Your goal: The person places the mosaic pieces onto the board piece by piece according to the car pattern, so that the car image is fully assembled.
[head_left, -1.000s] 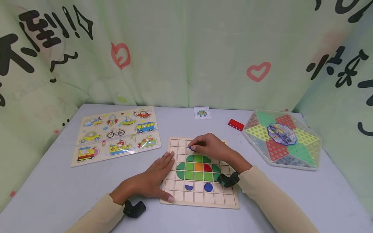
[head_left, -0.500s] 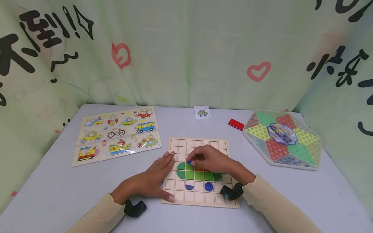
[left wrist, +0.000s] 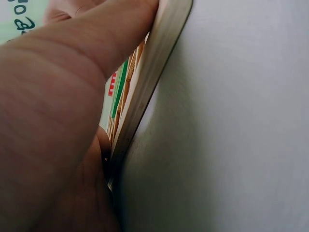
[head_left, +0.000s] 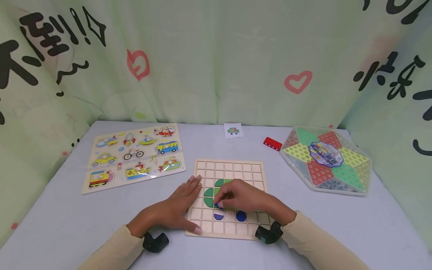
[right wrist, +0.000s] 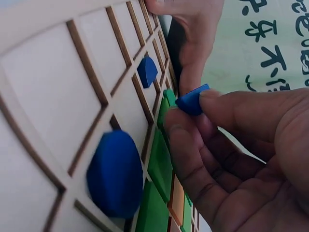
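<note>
A wooden grid board (head_left: 229, 228) lies on the table in the head view. My left hand (head_left: 173, 210) rests along its left edge, fingers straight and thumb at the lower corner. Between the thumb and fingertips of my right hand (head_left: 241, 195) I pinch a small blue piece (right wrist: 192, 100), held over the lower left of the green pieces (head_left: 209, 192). Just below it, a blue half-circle (head_left: 218, 217) sits in one cell. Two cells to the right is a blue circle (head_left: 241, 216). My right hand hides most of the green, orange and red pieces.
A vehicle picture puzzle (head_left: 136, 165) lies at the left. Behind the board is a small pattern card (head_left: 233, 130). To the right are a red block (head_left: 272, 144) and a hexagonal clear-lidded box (head_left: 325, 178). A green curtain (head_left: 216, 75) encloses the table.
My right hand has brought the blue piece down from the board's upper rows toward the row with the blue half-circle. My left hand has stayed on the board's edge.
</note>
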A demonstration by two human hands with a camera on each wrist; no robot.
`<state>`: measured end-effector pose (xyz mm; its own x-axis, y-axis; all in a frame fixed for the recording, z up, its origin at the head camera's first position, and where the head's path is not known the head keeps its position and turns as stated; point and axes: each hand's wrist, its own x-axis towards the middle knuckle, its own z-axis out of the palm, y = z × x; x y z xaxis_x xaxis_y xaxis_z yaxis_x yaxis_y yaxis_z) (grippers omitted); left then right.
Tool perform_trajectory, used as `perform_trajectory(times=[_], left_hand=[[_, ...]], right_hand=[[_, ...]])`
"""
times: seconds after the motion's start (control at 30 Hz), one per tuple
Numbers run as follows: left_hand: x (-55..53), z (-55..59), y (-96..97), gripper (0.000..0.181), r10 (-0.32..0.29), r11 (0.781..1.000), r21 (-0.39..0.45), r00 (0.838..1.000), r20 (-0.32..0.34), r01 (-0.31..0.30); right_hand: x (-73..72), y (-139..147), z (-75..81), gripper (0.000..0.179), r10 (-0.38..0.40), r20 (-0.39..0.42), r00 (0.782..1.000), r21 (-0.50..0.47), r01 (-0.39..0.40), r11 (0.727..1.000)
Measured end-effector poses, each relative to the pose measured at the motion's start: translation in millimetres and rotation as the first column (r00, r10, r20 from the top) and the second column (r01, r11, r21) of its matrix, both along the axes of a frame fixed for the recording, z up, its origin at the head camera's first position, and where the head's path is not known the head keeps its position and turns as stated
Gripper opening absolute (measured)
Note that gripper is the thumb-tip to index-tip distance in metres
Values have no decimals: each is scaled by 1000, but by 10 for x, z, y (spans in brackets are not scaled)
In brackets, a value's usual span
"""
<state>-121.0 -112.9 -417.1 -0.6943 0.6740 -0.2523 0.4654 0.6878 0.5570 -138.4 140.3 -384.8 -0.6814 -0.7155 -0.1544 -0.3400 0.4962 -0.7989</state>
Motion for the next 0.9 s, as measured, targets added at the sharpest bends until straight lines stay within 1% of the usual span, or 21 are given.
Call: perform_trajectory(times=[0.17,0.47,0.73,0.9], left_hand=[[-3,-6,-7,124,1,1000,-2,1000,-3,-1],[-9,-18,-2,124,-4,1000,-6,1000,-17,4],[-5,-16,-7,124,-2,1000,4,1000,-23,2],[-5,-18,-9,124,-5,1000,8,1000,-21,5]], right_hand=[[55,-34,-1,15,20,-29,999,35,-19,999],[121,-86,18,16,-10,-96,995,77,17,997],[147,-99,5,15,-57,-120,991,102,69,992],[157,-108,-20,16,-47,-159,986,107,64,992]])
